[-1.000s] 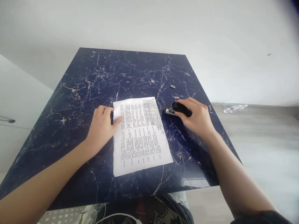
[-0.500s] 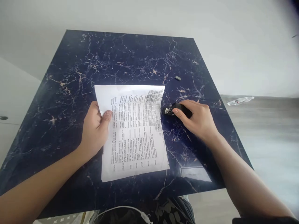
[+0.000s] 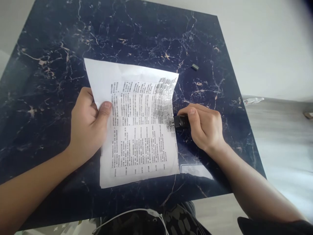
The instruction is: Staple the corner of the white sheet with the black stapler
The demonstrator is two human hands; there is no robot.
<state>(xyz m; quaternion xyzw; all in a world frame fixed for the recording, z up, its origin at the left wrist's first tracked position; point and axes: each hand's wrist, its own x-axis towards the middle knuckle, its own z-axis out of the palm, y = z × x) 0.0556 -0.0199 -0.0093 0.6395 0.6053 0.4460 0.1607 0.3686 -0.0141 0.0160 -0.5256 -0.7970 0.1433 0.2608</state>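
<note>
A printed sheet of paper [image 3: 139, 130] is lifted off the dark blue marble table [image 3: 49, 49], curved, with its far edge raised. My left hand [image 3: 86, 125] grips its left edge, thumb on top of the page. My right hand [image 3: 202, 125] is closed around a small black stapler [image 3: 180, 121], whose front end touches the right edge of the paper about halfway up.
A small dark block [image 3: 195, 67] lies on the table at the far right. A clear plastic item [image 3: 253, 100] rests on the grey floor beyond the table's right edge. A pale reflection patch [image 3: 195, 170] shows near the table's front edge.
My left hand has lifted the paper from flat on the table and spread it wider. The stapler has moved left to the paper's right edge. The view has tipped downward.
</note>
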